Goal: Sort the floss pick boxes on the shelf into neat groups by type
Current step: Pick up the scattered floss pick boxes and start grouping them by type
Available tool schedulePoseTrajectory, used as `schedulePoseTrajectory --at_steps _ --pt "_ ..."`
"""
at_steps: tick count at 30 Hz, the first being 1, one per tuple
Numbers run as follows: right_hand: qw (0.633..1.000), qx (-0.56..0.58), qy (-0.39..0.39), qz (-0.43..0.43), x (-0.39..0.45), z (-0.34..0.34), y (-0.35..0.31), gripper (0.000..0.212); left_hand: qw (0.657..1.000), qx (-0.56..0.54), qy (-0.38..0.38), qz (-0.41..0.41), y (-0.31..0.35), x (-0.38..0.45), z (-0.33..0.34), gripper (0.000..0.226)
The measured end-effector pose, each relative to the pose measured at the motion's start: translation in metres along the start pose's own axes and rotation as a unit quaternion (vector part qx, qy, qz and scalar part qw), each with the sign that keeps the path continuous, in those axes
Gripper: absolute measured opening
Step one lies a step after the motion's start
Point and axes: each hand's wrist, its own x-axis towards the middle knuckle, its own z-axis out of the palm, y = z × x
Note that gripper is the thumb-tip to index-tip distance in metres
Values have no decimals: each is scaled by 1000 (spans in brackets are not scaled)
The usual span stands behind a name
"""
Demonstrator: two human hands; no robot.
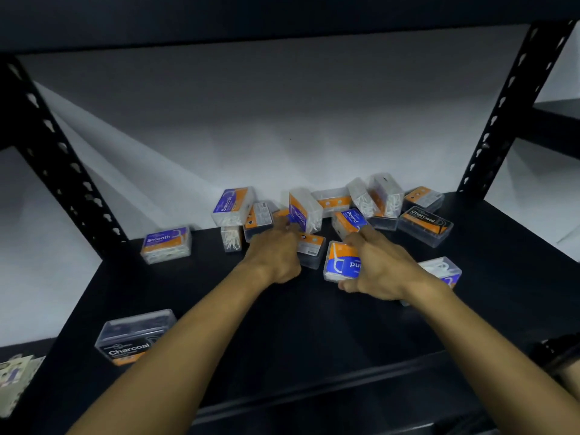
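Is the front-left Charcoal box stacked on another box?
No. The Charcoal box lies alone on the bare shelf, apart from the pile.

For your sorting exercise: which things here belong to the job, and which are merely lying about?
Job: Smooth box, Charcoal box, Round box, jumbled pile, shelf, left hand, right hand.
Lying about: patterned item, lower left.

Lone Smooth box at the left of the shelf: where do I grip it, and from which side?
Probably from above, pinching the long front and back walls of the Smooth box. It lies flat, label up, apart from the pile, so both walls are free. The left hand is nearer.
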Motion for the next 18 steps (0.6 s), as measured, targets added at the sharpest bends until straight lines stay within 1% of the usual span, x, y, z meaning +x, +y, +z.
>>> schedulePoseTrajectory --at_steps 3,6,8,11,12,14,16,18 --pt "998 27 60 13 -5 -5 -2 81 999 33 -41 11 4 14 -4 72" --pt "993 61 93 28 -9 -12 -2 78 997 45 -67 17 5 23 -5 71" --pt "990 83 108 34 -11 -17 -1 79 995 59 -76 20 5 26 -5 70" --pt "987 112 106 39 -12 -22 -1 90 993 84 -73 30 6 23 -8 71" --pt "987 118 106 40 -12 -22 -3 89 993 91 -69 35 6 21 -10 72" --pt "982 138 122 39 -10 -22 -5 77 993 94 -57 42 5 13 -11 75" --pt "972 175 150 42 -8 -22 -8 64 995 84 -42 45 2 2 -10 81" --pt "964 201 166 58 -4 -21 -10 56 997 63 -25 46 -2 -12 -10 88"
